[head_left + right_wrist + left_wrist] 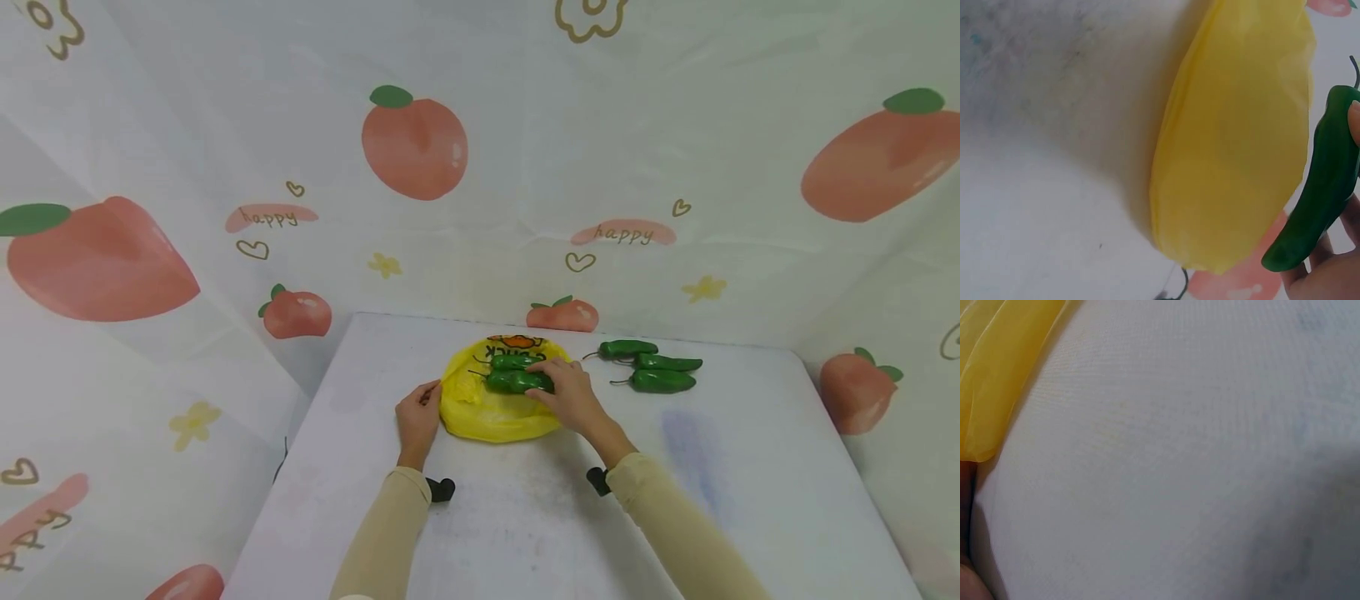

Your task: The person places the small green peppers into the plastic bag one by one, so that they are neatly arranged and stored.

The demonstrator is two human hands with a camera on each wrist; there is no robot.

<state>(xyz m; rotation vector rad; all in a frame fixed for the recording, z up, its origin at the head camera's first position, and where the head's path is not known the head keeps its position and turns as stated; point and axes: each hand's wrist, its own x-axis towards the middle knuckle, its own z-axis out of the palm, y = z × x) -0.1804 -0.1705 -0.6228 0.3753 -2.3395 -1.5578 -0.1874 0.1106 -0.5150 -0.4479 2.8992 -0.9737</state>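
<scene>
A yellow plastic bag [491,427] stands on the table with its mouth spread round and dark print inside its far side. At the bag's left edge, my left hand [417,421] pinches the rim between thumb and fingers. My right hand [576,402] reaches over the bag from the right, gripping a green chili pepper [510,382] by its blunt end, stem pointing left. A second green pepper [510,362] lies alongside, just behind the gripped one, partly covered by the fingers. The right wrist view shows the gripped pepper [1316,187] beside the bag's outer wall.
To the right of the bag, three more green peppers [662,381] lie close together near the back of the white table [750,467]. A fruit-printed cloth [510,250] hangs behind the table and along both sides.
</scene>
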